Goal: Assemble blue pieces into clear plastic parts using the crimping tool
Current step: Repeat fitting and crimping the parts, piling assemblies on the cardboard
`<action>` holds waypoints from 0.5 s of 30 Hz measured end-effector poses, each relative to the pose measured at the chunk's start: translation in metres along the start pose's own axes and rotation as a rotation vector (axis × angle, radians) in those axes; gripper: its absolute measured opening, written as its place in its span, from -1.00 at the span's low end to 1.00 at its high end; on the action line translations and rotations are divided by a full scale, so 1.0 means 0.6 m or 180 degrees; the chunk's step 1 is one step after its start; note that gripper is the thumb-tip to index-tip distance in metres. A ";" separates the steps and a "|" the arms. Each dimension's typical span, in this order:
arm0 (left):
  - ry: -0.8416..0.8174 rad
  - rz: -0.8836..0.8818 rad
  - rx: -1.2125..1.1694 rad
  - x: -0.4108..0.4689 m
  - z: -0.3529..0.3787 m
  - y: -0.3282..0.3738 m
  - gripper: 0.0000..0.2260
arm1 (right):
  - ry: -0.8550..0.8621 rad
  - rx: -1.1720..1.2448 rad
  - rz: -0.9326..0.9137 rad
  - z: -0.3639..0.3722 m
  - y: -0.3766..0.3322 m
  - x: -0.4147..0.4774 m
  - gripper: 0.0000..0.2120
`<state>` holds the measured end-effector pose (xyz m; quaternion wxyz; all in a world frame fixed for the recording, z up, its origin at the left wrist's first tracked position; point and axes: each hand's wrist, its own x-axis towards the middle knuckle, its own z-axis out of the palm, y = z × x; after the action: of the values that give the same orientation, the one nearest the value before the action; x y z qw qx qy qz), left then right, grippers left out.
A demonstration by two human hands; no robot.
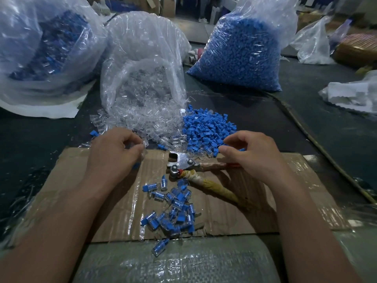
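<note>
The left hand [114,154] curls at the edge of the spilled clear plastic parts [140,121], pinching one clear part [145,143] in its fingertips. The right hand [253,156] hovers, fingers bent, over the loose blue pieces [206,129] — whether it grips one I cannot tell — and the crimping tool [184,162] lies on the cardboard [234,211] between the hands, near a heap of assembled pieces [173,205].

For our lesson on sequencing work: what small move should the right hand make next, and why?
Probably pinch one piece from the blue pile: the left hand holds a clear plastic part, and the right hand hovers empty over that pile.
</note>
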<state>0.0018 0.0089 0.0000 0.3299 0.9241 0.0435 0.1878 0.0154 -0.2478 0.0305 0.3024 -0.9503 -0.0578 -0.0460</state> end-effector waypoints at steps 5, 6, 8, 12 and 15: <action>0.0036 -0.0068 -0.0537 -0.005 -0.007 0.008 -0.86 | 0.0216 0.0113 0.0146 -0.001 0.010 0.005 -0.91; -0.0004 -0.0082 -0.0654 -0.007 -0.009 0.012 -0.83 | 0.0273 0.0152 0.0194 -0.002 0.012 0.006 -0.93; -0.0117 -0.0096 -0.0977 -0.011 -0.010 0.020 -0.83 | 0.0405 0.0211 0.0275 -0.003 0.016 0.008 -0.91; -0.0395 -0.0087 -0.1508 -0.021 -0.011 0.032 -0.80 | 0.0479 0.0184 0.0336 0.000 0.022 0.013 -0.96; -0.0564 -0.0146 -0.1722 -0.028 -0.008 0.037 -0.77 | 0.0256 0.0049 0.0276 0.012 0.018 0.017 -0.98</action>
<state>-0.0164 -0.0091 0.0121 0.5711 0.8141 -0.0163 0.1035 0.0276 -0.2517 0.0197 0.3135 -0.9470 -0.0046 -0.0705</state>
